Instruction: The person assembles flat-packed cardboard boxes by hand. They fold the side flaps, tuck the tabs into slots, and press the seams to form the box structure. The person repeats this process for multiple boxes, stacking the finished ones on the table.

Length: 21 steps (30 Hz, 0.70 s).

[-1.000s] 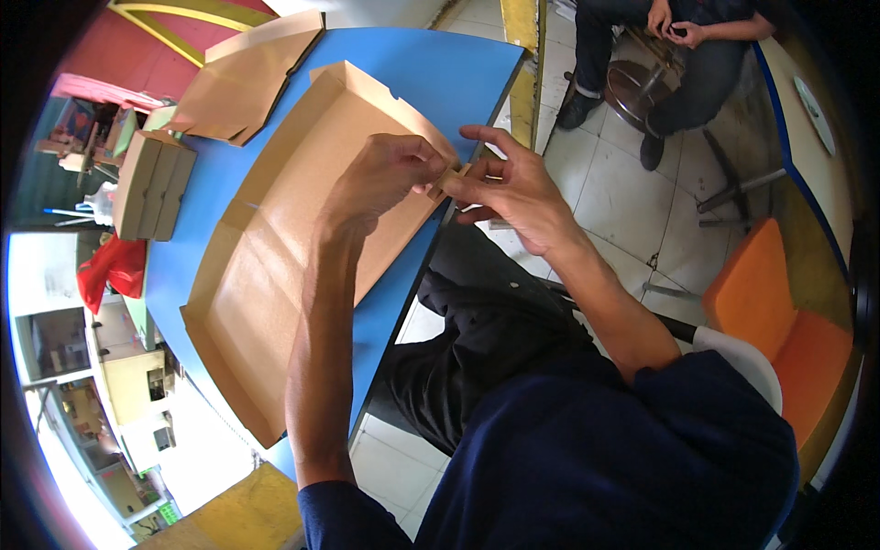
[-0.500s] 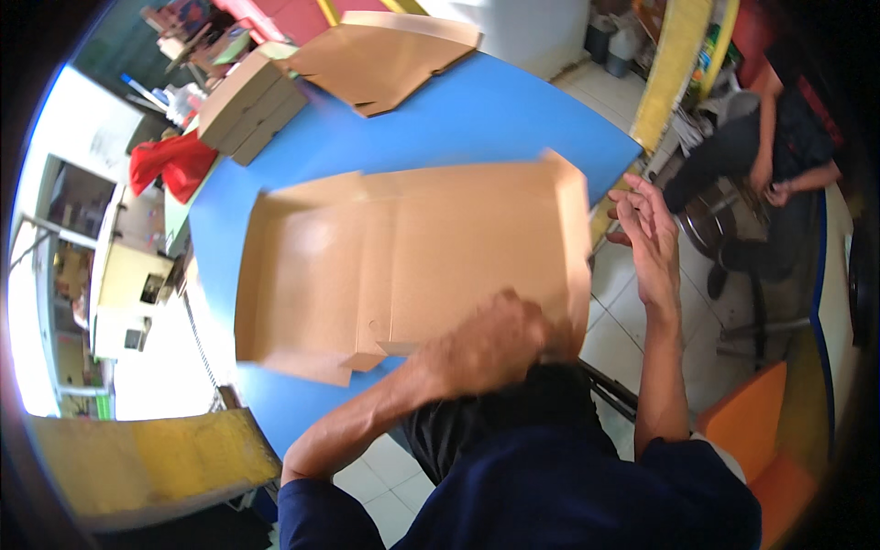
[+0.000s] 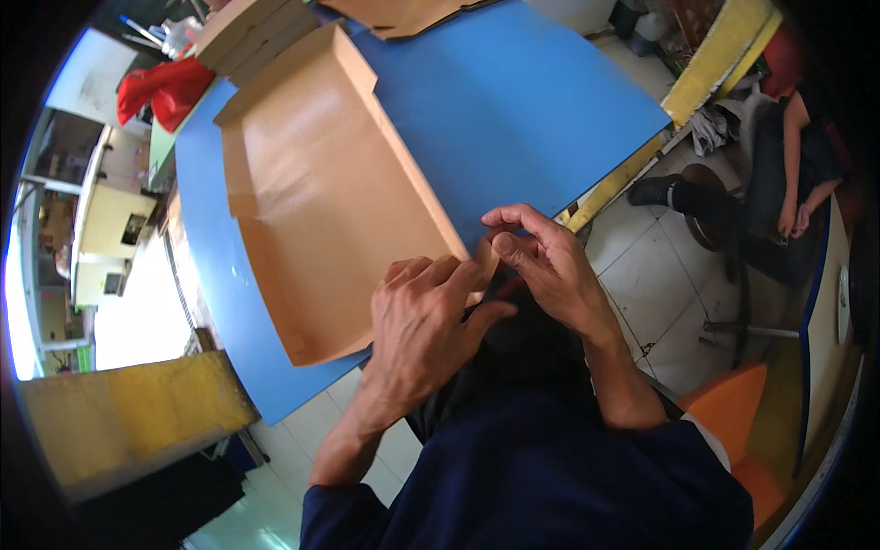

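A brown cardboard box with raised side walls lies slanted across the blue table, its near right corner toward me. My left hand curls its fingers over the near end wall by that corner, thumb stretched out to the right. Just right of the corner is my right hand, its fingers curved and a gap showing between thumb and forefinger. A small corner flap stands between the two hands. Whether the right fingers touch this flap I cannot tell.
The blue table also bears stacked folded boxes and a flat cardboard sheet at its far side. A red bag lies far left. At right a person sits low, near an orange chair.
The box has turned to slant away to the far left, one half now out of sight. Both hands have come together at its near right corner; my right hand moved left and down.
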Available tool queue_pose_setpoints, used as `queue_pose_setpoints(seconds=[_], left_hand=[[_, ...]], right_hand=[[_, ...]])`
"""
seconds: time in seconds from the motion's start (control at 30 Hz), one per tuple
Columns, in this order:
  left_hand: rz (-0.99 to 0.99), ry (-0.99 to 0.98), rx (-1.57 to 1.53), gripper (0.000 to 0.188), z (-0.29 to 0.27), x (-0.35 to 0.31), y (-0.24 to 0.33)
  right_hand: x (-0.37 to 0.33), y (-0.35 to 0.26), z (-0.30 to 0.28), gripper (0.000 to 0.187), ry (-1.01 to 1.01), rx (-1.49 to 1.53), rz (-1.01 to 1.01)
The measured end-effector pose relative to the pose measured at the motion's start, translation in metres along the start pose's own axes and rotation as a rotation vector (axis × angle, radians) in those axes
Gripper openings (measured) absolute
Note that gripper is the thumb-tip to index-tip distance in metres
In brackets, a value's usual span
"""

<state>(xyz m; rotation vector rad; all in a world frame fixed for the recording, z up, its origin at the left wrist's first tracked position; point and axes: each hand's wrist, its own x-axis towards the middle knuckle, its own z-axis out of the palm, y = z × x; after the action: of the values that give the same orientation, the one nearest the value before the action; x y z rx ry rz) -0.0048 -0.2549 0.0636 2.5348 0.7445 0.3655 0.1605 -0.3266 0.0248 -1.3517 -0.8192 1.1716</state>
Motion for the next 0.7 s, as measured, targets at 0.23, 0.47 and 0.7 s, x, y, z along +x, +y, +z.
queue_pose_setpoints(seconds=[0.23, 0.47, 0.7], left_hand=[[0.439, 0.250, 0.159, 0.016, 0.026, -0.038, -0.030], [0.359, 0.266, 0.279, 0.016, 0.021, -0.048, -0.035], [0.383, 0.641, 0.205, 0.024, 0.032, -0.055, -0.042]], right_hand=[[0.021, 0.011, 0.029, 0.040, 0.009, -0.359, -0.288], [0.028, 0.017, 0.023, 0.019, -0.161, -0.492, -0.204], [0.028, 0.023, 0.023, 0.023, -0.129, -0.575, -0.220]])
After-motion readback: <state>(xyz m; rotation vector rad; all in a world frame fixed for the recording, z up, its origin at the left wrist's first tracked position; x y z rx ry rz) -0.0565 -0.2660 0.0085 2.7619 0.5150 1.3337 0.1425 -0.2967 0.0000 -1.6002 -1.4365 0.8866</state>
